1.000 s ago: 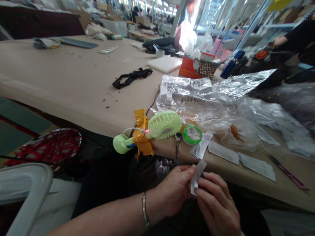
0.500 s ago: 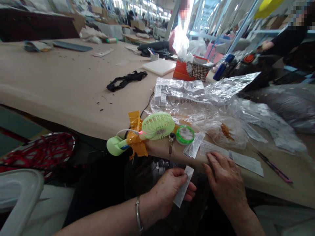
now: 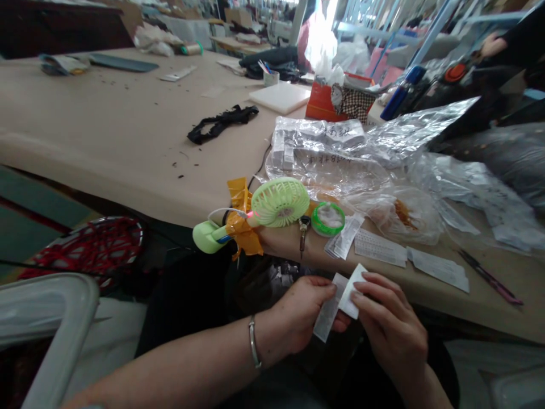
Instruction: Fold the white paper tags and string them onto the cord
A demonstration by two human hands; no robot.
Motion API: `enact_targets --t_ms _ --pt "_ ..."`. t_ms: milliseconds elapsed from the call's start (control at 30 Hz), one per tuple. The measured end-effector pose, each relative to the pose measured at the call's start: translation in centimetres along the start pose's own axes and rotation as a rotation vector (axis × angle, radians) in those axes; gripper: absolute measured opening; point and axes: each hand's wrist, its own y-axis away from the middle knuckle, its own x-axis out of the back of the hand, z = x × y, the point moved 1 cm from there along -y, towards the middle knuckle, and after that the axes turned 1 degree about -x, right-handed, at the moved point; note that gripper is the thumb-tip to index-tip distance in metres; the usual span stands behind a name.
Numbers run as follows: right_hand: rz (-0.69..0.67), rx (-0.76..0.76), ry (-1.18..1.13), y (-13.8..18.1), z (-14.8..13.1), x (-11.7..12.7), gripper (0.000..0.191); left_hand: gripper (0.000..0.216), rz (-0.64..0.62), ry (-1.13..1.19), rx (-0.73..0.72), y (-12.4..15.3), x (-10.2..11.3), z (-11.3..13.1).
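Note:
My left hand (image 3: 300,312) pinches a translucent white label strip (image 3: 326,321) between thumb and fingers, just in front of the table edge. Beside it, my right hand (image 3: 394,324) grips a folded white label (image 3: 352,292), whose edge meets or overlaps the strip. On the table edge above lie a small stack of labels (image 3: 344,236), a printed strip (image 3: 378,248) and another pile of printed labels (image 3: 438,268). A green round tub (image 3: 327,218) with white stuff inside stands near them.
A light green fan (image 3: 280,203) is taped to the table edge with orange tape (image 3: 244,221). A small pointed tool (image 3: 304,230) lies by it. Thread snips (image 3: 489,276) rest at right. Clear plastic bags (image 3: 319,165) cover the table behind. A red-strapped basket (image 3: 93,250) is at lower left.
My right hand has come off the labels on the table and moved down-left to my left hand, now with a white label in its fingers. The view has shifted slightly.

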Motion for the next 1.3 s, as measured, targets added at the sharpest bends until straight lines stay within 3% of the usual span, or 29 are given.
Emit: enact_targets --t_ms 167,433,567,700,833,933,1033,1300 --pt "-0.102 0.043 -0.106 0.2 -2.7 -1.6 0.018 0.016 0.006 0.135 -0.064 0.1 0.1 -0.2" --pt "-0.126 0.032 -0.107 0.5 -2.6 -1.9 0.017 0.019 -0.058 0.070 -0.070 0.3 0.5 -0.5" --pt "-0.153 0.033 -0.117 0.9 -3.0 -1.7 0.020 0.012 -0.019 0.062 -0.046 0.2 0.6 -0.6" --pt "-0.113 -0.044 -0.005 1.7 -0.6 0.4 0.035 0.017 0.023 -0.023 0.003 0.3 0.8 -0.5" --pt "0.027 -0.288 0.468 2.5 4.3 4.0 0.044 0.019 0.052 -0.076 0.033 0.2 0.9 -0.6" --pt "-0.071 -0.360 0.701 3.1 6.6 5.2 0.059 0.018 0.040 -0.082 0.039 0.2 0.9 -0.9" --pt "-0.134 -0.310 0.744 4.0 7.1 5.0 0.046 0.017 0.042 -0.085 0.041 0.1 1.0 -1.2" --pt "0.054 -0.279 0.508 5.3 7.8 5.9 0.018 0.014 0.066 -0.101 0.045 0.4 1.0 -0.8"
